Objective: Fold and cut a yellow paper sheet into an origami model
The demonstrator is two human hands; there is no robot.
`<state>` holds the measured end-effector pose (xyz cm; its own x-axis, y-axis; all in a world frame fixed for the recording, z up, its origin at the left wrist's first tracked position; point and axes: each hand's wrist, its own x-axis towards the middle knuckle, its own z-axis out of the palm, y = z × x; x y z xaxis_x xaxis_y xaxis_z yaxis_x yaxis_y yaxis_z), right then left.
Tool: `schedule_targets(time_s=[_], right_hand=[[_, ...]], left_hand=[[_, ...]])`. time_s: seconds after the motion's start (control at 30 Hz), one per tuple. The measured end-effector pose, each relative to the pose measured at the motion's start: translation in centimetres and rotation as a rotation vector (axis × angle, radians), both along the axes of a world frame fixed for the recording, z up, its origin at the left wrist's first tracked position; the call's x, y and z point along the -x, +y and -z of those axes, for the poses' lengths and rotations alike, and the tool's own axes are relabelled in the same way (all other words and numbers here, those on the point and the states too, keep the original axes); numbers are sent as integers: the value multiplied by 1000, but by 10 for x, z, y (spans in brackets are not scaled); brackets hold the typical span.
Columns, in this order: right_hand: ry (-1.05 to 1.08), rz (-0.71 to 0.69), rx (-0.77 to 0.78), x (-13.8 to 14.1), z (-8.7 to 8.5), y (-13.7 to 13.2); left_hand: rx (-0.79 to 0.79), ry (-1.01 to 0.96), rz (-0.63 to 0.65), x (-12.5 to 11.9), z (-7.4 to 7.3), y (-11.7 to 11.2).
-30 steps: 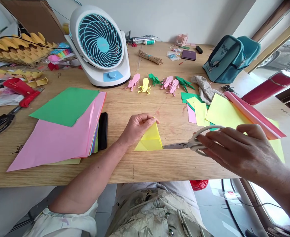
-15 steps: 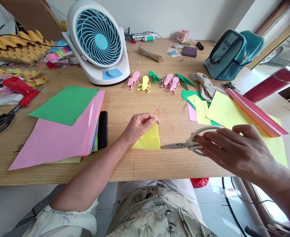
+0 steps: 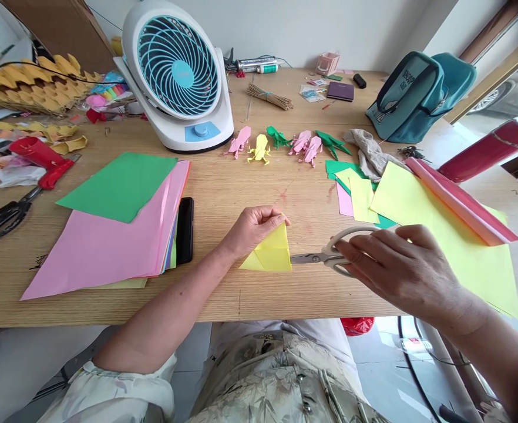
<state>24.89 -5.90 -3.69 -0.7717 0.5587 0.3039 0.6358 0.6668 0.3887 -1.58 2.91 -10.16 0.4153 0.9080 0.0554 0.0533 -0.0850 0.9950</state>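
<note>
Table (image 3: 224, 194) spans my view under a fan (image 3: 182, 73); I have the right hand (image 3: 402, 270), fingers curled, holding scissors (image 3: 315, 258) by the handles, the left hand (image 3: 255, 230), fingers closed, pinching the top of folded yellow paper (image 3: 274, 254) near the front edge, blades at its right side.

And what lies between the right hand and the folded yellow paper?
The head view shows the scissors there, held by the right hand and meeting the right edge of the folded yellow paper.
</note>
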Motion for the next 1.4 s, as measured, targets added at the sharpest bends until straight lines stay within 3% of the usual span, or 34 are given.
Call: schedule_targets(time_s=[0.3, 0.6, 0.8, 0.97, 1.07, 1.13, 1.23, 1.3, 1.37, 1.4], right_hand=[[75, -48, 162, 14, 16, 5], [79, 10, 111, 5, 20, 7], [161, 204, 71, -42, 41, 14], [201, 456, 95, -99, 74, 21], [263, 558, 126, -116, 81, 22], [322, 601, 120, -107, 77, 20], [593, 529, 177, -57, 60, 16], [878, 408, 427, -8, 50, 15], [1025, 321, 758, 39, 44, 16], [1098, 284, 833, 59, 43, 18]], left_hand=[[-60, 41, 20, -1, 1, -1], [-50, 10, -22, 1, 4, 3], [-27, -76, -212, 8, 7, 14], [-14, -196, -257, 8, 7, 15], [-41, -229, -288, 7, 8, 13], [-70, -260, -316, 6, 8, 11], [-124, -302, -368, 4, 6, 7], [-151, -319, -399, 1, 5, 4], [-162, -331, -425, -1, 4, -1], [-161, -335, -435, -2, 3, -3]])
